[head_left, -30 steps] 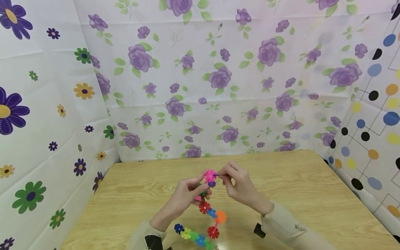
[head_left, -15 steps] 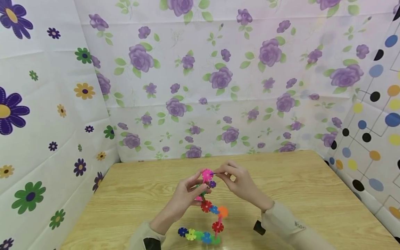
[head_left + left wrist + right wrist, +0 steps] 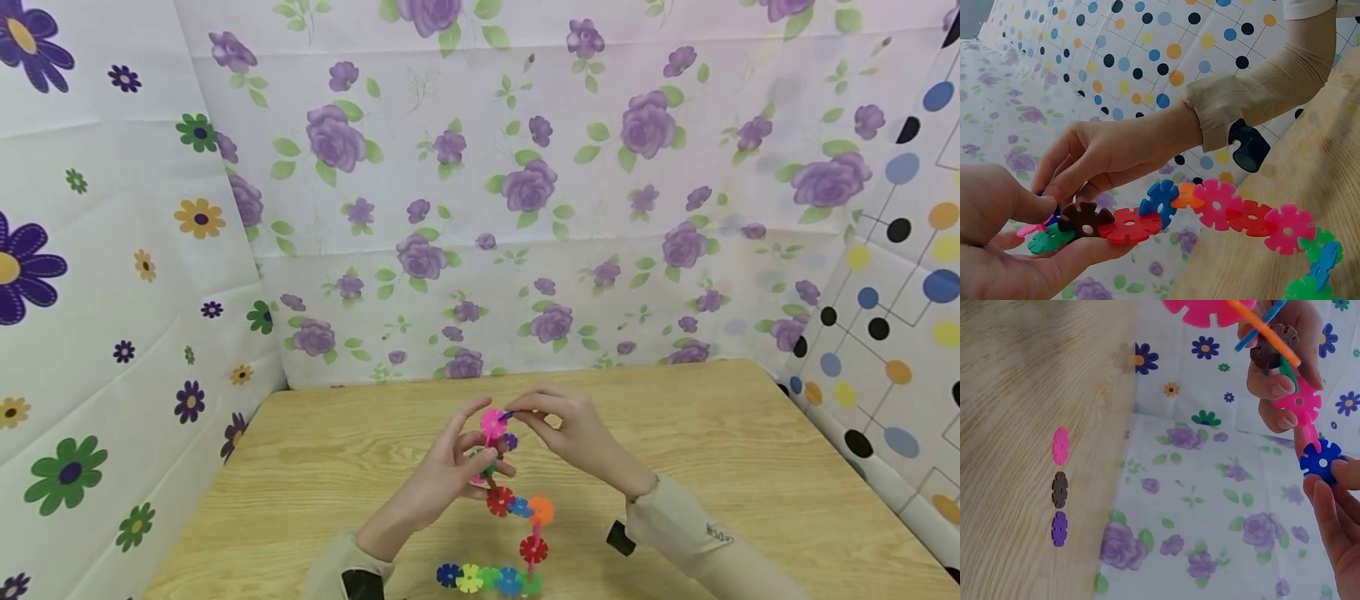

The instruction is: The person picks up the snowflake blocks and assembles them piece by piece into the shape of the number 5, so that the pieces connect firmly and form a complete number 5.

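Observation:
My left hand [image 3: 435, 479] grips a chain of notched plastic snowflake discs, with the thumb near the green disc [image 3: 1051, 239] and brown disc [image 3: 1086, 220]. A pink disc [image 3: 493, 424] tops the chain in the head view, near my raised left index finger. Between thumb and fingers, my right hand [image 3: 573, 429] pinches a blue disc [image 3: 1319, 459]. In the right wrist view its notched edge meets a pink disc [image 3: 1310, 433] seen nearly edge-on. Below the left hand hangs the rest of the chain, including a red disc [image 3: 533, 549] and an orange disc [image 3: 541, 510].
In the right wrist view, loose pink [image 3: 1060, 445], brown [image 3: 1059, 490] and purple discs [image 3: 1059, 529] lie in a row on the wooden table [image 3: 1016, 375]. Flowered cloth [image 3: 450, 208] hangs behind the table, and dotted cloth [image 3: 885, 333] at its right.
My right hand has shifted slightly left, bringing the blue disc up against the pink disc's edge. The left index finger has lifted off the pink disc. The chain's hanging part has swung right.

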